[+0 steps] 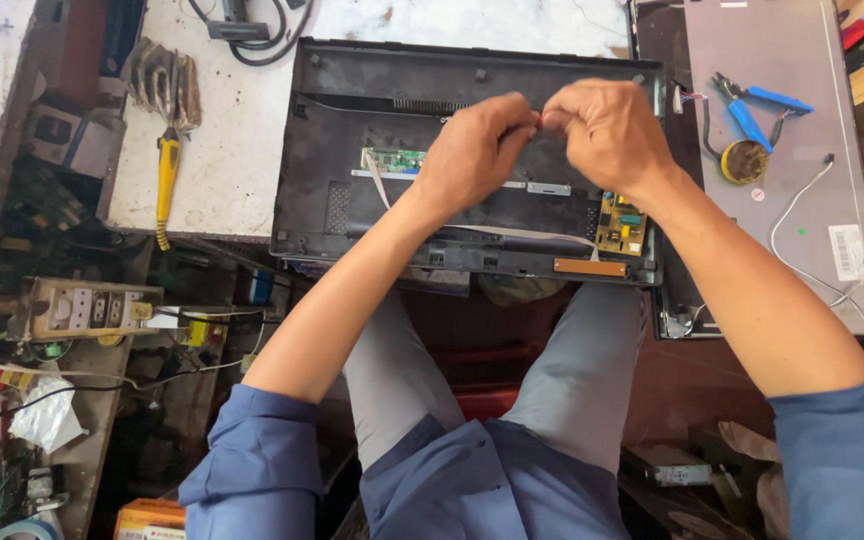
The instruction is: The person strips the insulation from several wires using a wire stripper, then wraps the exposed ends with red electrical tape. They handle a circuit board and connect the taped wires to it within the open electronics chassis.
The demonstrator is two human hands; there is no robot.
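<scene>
**Two hands meet over an opened monitor shell**

A seated person in a blue shirt and grey trousers works over a black plastic back cover (472, 75) lying inside-up across the edge of a white, stained workbench (222, 130). The left hand (472, 150) and the right hand (607, 130) are brought together above the middle of the cover, knuckles up, fingertips touching at one spot. Both sets of fingers are curled and pressed together as if pinching something very small between them; what they pinch is hidden by the fingers themselves and cannot be made out.

Directly under the left fingers, a little toward the wrist's outer side, sits a small green circuit board (394, 158), with a pale flat ribbon cable (377, 185) running down from it beneath the forearm. Below the right wrist, near the cover's front corner, is a yellow circuit board (620, 222), and just beneath that a narrow brown strip board (590, 267) along the cover's near edge.

Beyond the right hand, well apart from the fingers, a grey panel back (782, 60) lies flat; on it rest blue-handled pliers (752, 105), a round tin (744, 161) and a thin white wire (802, 215). Far out from the left fingers, a worn brush with a yellow handle (164, 165) lies on the bench, with a dark power adapter and cord (247, 30) above the cover's far corner. A power strip (87, 308) sits on a cluttered shelf below the bench.
</scene>
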